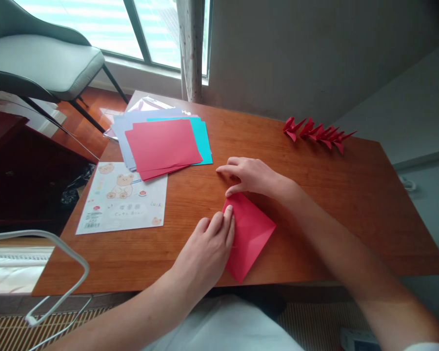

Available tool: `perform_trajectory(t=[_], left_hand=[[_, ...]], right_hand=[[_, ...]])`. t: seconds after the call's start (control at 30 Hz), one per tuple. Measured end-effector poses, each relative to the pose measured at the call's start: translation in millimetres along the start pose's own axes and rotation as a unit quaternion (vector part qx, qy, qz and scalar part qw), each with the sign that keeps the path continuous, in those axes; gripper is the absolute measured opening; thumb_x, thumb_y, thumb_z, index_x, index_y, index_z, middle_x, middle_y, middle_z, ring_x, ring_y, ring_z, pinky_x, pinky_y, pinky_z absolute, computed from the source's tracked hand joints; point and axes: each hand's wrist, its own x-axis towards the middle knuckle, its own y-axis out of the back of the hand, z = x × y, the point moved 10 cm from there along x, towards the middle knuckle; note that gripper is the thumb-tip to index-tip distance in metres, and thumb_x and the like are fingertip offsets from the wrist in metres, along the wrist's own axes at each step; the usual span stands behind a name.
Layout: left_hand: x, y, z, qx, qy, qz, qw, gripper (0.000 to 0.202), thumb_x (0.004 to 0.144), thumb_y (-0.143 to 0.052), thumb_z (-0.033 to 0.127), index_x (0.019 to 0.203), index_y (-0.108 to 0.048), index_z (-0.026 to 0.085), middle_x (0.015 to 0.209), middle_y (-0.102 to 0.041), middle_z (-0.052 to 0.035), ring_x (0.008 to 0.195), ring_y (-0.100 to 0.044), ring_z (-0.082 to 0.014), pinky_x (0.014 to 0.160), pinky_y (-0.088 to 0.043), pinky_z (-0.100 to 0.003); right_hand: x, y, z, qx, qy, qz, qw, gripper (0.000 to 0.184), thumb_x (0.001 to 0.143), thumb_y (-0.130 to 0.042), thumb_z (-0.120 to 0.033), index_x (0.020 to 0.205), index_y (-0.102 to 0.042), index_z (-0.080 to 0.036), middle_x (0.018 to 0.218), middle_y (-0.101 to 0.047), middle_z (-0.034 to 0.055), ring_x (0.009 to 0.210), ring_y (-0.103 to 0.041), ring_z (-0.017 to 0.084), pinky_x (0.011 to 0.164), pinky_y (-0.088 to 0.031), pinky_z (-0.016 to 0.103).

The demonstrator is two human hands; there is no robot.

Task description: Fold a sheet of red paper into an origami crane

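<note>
A folded red paper (249, 231) lies on the table near its front edge, roughly diamond-shaped with faint creases. My left hand (214, 243) is closed, its fingers pressed together and bearing down on the paper's left edge. Part of that edge is hidden under the fingers. At the paper's top corner, the thumb of my right hand (256, 175) touches or nearly touches the tip. The other fingers of this hand stretch out to the left above the wood, apart from the thumb.
Loose red sheets (164, 146) lie over turquoise sheets (204, 141) and pale lilac ones. Nearer stands out a bear-printed cover (126, 200). Several folded red paper cranes (320, 132) line the table's (351, 209) far right. A white wire hanger (73, 258) overlaps the left corner in view.
</note>
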Motion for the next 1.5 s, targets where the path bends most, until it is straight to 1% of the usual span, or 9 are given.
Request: perform_trajectory(t=[0.17, 0.37, 0.43, 0.53, 0.67, 0.83, 1.13, 1.37, 1.5], left_hand=[[-1, -0.6, -1, 0.001, 0.002, -0.001, 1.0, 0.056, 0.092, -0.042, 0.011, 0.147, -0.048, 0.005, 0.157, -0.043, -0.0182, 0.122, -0.05, -0.0309, 0.086, -0.051, -0.04], [-1, -1.6, -2, -0.011, 0.008, 0.001, 1.0, 0.058, 0.09, -0.042, 0.011, 0.147, -0.047, 0.005, 0.158, -0.042, -0.0169, 0.123, -0.05, -0.0312, 0.089, -0.051, -0.041], [-1, -1.5, -3, -0.013, 0.008, 0.001, 1.0, 0.058, 0.09, -0.042, 0.012, 0.148, -0.047, 0.005, 0.158, -0.041, -0.0171, 0.123, -0.05, -0.0315, 0.089, -0.051, -0.041], [-1, -1.0, -2, -0.012, 0.008, 0.005, 1.0, 0.056, 0.091, -0.042, 0.012, 0.147, -0.047, 0.006, 0.155, -0.044, -0.0181, 0.124, -0.05, -0.0313, 0.09, -0.05, -0.041], [0, -0.9, -1, -0.007, 0.008, 0.009, 1.0, 0.054, 0.092, -0.044, 0.012, 0.145, -0.049, 0.005, 0.149, -0.05, -0.0209, 0.126, -0.05, -0.0316, 0.094, -0.049, -0.042], [1, -0.9, 1, 0.007, -0.002, 0.008, 1.0, 0.053, 0.093, -0.041, 0.011, 0.145, -0.049, 0.003, 0.149, -0.051, -0.0219, 0.124, -0.052, -0.0318, 0.09, -0.051, -0.041], [-1, -2.5, 0, 0.001, 0.0, -0.002, 1.0, 0.055, 0.093, -0.038, 0.008, 0.146, -0.049, 0.005, 0.157, -0.043, -0.0186, 0.12, -0.053, -0.0302, 0.084, -0.052, -0.04], [0, -2.7, -2, -0.025, 0.004, 0.003, 1.0, 0.055, 0.092, -0.04, 0.011, 0.146, -0.047, 0.003, 0.157, -0.043, -0.0198, 0.121, -0.052, -0.0316, 0.084, -0.05, -0.041], [-3, -2.6, -10, -0.065, 0.017, 0.011, 0.998, 0.057, 0.092, -0.046, 0.019, 0.148, -0.046, 0.007, 0.158, -0.042, -0.0161, 0.123, -0.051, -0.0318, 0.087, -0.048, -0.042]], right_hand=[[4, 7, 25, 0.018, -0.034, 0.018, 0.999, 0.054, 0.077, -0.082, -0.047, 0.124, -0.063, -0.029, 0.099, -0.063, 0.0008, 0.081, -0.057, 0.017, 0.061, -0.031, 0.026], [5, 7, 25, 0.109, 0.005, 0.032, 0.994, 0.05, 0.079, -0.081, -0.036, 0.124, -0.063, -0.025, 0.096, -0.061, 0.0004, 0.087, -0.057, 0.017, 0.076, -0.042, 0.027], [3, 5, 22, 0.118, 0.001, 0.033, 0.992, 0.049, 0.081, -0.079, -0.038, 0.124, -0.063, -0.024, 0.097, -0.06, 0.0015, 0.089, -0.057, 0.018, 0.08, -0.044, 0.029], [0, 0, 7, 0.083, -0.007, 0.023, 0.996, 0.068, 0.074, -0.083, -0.047, 0.134, -0.058, -0.026, 0.11, -0.058, 0.006, 0.099, -0.056, 0.023, 0.08, -0.046, 0.032], [1, -6, -27, 0.039, 0.037, 0.005, 0.999, 0.081, 0.066, -0.089, -0.042, 0.139, -0.054, -0.032, 0.119, -0.055, 0.0076, 0.106, -0.054, 0.025, 0.079, -0.047, 0.034], [7, -8, -37, 0.016, 0.085, -0.009, 0.996, 0.081, 0.069, -0.087, -0.044, 0.141, -0.051, -0.033, 0.123, -0.054, 0.0084, 0.107, -0.052, 0.025, 0.08, -0.046, 0.033], [16, 0, 14, 0.007, 0.042, 0.015, 0.999, 0.082, 0.068, -0.086, -0.052, 0.141, -0.053, -0.03, 0.112, -0.057, 0.006, 0.102, -0.051, 0.025, 0.077, -0.044, 0.032], [16, 5, 51, 0.078, 0.012, 0.059, 0.995, 0.081, 0.066, -0.087, -0.05, 0.138, -0.057, -0.026, 0.105, -0.059, 0.0044, 0.1, -0.053, 0.024, 0.089, -0.045, 0.035], [2, 6, 53, 0.16, 0.002, 0.129, 0.979, 0.057, 0.074, -0.083, -0.04, 0.125, -0.065, -0.024, 0.102, -0.06, 0.0034, 0.098, -0.057, 0.021, 0.093, -0.047, 0.036]])
